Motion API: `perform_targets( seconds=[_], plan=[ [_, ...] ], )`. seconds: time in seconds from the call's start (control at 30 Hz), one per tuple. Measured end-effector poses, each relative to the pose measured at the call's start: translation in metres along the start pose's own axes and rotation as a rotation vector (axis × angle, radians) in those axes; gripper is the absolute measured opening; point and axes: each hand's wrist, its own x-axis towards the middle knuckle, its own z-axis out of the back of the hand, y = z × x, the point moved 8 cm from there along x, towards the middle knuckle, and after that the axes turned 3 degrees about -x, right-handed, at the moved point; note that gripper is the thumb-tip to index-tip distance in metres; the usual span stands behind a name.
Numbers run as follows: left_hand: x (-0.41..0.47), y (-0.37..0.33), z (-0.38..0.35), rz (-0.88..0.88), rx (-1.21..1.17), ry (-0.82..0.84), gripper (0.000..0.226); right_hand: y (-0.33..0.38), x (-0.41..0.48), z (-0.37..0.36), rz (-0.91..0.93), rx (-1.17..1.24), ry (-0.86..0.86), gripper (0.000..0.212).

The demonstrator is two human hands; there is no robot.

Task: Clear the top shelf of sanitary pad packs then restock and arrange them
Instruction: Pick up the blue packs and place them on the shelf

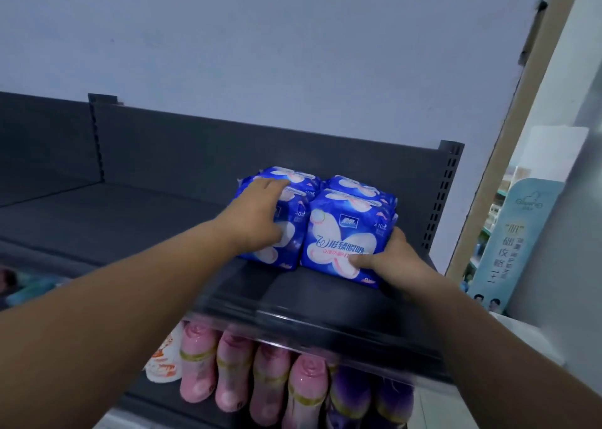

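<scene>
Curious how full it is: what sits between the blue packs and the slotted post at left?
Nothing: head view shows bare top shelf from blue packs to slotted post.

Pale wall (260,37), dark grey back panel (228,148), possibly wooden post (508,135) right, dim light

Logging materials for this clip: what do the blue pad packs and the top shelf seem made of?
Blue pad packs: likely thin plastic film, glossy and printed; highlights and creased, crimped edges show it. Top shelf: probably painted metal, matte dark grey; flat panels and the slotted upright at its right end suggest so.
</scene>
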Motion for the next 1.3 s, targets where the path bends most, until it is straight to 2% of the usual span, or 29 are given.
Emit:
perform_targets(
  seconds=[0.1,0.13,0.23,0.3,0.47,0.67,0.93,1.13,1.3],
  plan=[
    [-0.014,0.008,0.011,0.01,0.184,-0.053,0.094,0.022,-0.016,0.007,0.075,-0.074,-0.113,0.127],
    [-0.02,0.011,0.014,0.019,0.207,-0.059,0.095,0.033,-0.025,0.009,0.108,-0.139,-0.178,0.126],
    [-0.045,0.026,0.03,0.043,0.154,-0.088,0.096,0.077,-0.06,0.002,0.269,-0.522,-0.396,0.103],
    [-0.067,0.045,0.042,0.084,0.153,-0.107,0.094,0.105,-0.082,-0.028,0.395,-0.686,-0.413,0.089],
    [-0.145,0.116,0.081,0.239,0.166,-0.082,0.098,0.15,-0.129,-0.145,0.569,-0.79,-0.173,0.073],
    [-0.276,0.225,0.155,0.466,0.246,-0.071,0.095,0.196,-0.208,-0.297,0.711,-0.769,0.142,0.07],
    [-0.472,0.359,0.244,0.803,0.285,-0.044,0.094,0.238,-0.331,-0.488,0.874,-0.758,0.436,0.064],
    [-0.59,0.436,0.268,1.028,0.255,-0.072,0.094,0.239,-0.402,-0.615,0.9,-0.764,0.651,0.066],
    [-0.654,0.499,0.263,1.198,0.21,-0.092,0.094,0.23,-0.433,-0.709,0.94,-0.773,0.785,0.062]
  ],
)
